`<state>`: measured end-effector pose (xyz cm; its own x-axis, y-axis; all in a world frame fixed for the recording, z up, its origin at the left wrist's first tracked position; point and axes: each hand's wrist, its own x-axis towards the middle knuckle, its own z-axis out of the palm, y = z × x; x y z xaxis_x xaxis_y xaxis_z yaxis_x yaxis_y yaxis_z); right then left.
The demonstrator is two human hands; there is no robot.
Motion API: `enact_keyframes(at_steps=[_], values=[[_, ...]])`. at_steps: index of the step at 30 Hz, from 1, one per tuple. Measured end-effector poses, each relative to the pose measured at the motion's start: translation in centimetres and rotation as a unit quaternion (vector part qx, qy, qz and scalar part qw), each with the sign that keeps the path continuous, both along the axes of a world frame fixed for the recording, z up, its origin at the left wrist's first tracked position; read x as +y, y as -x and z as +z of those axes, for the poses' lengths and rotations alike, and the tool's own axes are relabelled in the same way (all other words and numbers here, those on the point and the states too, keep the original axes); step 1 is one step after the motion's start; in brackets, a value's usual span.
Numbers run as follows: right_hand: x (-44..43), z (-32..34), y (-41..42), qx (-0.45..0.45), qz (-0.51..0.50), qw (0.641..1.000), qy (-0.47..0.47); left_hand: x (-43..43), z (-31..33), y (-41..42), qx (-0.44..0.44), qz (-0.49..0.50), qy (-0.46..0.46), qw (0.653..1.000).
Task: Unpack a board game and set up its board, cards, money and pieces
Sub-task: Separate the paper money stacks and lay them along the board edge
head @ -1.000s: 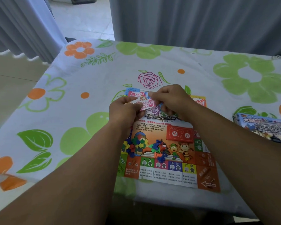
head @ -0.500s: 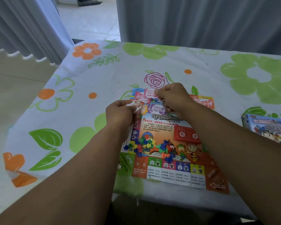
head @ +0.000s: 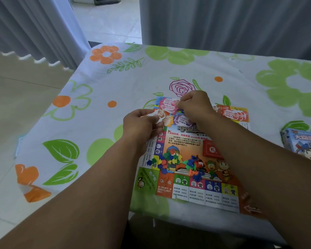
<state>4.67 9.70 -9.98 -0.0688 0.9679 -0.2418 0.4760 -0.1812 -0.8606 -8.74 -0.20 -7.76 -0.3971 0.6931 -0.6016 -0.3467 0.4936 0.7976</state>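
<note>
Left hand point(head: 142, 126) grips a small stack of paper money point(head: 159, 114), fingers curled | right hand point(head: 194, 106) pinches a pink note point(head: 169, 105) above the board's far edge | board point(head: 185, 141) lies flat at the table's point(head: 115, 83) near edge, coloured pieces point(head: 169, 159) heaped mid-board | game box point(head: 303, 146) at the right edge

The counter point(head: 101, 126) wears a white cloth printed with green leaves, orange flowers and a purple outlined rose point(head: 181, 88) just beyond the right hand point(head: 196, 106). A grey pleated curtain point(head: 34, 27) hangs far up-left of the left hand point(head: 142, 124), and a wider grey curtain point(head: 232, 22) hangs well beyond the right. Between them, daylight brightens a pale tiled floor point(head: 106, 20). Beige flooring point(head: 16, 105) lies left of the left hand.
</note>
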Motion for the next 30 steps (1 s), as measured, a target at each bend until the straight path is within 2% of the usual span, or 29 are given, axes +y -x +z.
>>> enact_keyframes(at_steps=[6,10,17,30], values=[[-1.4,1.6,-1.1,0.092,0.109,0.989,0.050,0.1,0.2,-0.8,0.005,-0.010,-0.015,1.000],[-2.0,2.1,-1.8,0.061,0.173,0.982,0.034,0.2,0.4,-1.4,0.003,-0.012,-0.037,0.999],[-1.7,1.9,-3.4,0.074,0.143,0.986,0.038,0.9,0.8,-2.8,-0.029,0.017,-0.043,0.999],[-1.7,2.3,-6.6,0.096,0.128,0.987,0.032,1.6,0.2,-5.1,-0.001,0.000,-0.088,0.996]])
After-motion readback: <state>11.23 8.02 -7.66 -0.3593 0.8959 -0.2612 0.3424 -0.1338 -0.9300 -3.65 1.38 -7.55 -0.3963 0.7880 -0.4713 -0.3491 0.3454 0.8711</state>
